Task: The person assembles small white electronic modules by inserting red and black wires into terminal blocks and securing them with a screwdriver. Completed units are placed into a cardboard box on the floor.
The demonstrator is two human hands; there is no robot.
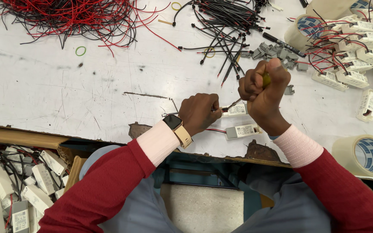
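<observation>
My left hand (199, 113) rests on the white worktable (87, 90) and holds a small white box-shaped module (235, 110) with red and black wires. My right hand (264, 88) is fisted around a yellow-handled screwdriver (266, 79); its thin metal tip (234, 104) points down onto the module. A second white module (243, 130) with a red wire lies just in front, near the table's edge. I wear a watch with a tan strap (178, 128) on my left wrist.
Red and black wire bundles (65, 17) lie at the far left, black cables (225, 26) at far centre, grey connectors (277, 54) beside them. Wired white modules (359, 47) pile at the right. Tape rolls (363, 155) sit near the right edge. A box of modules (18, 185) is lower left.
</observation>
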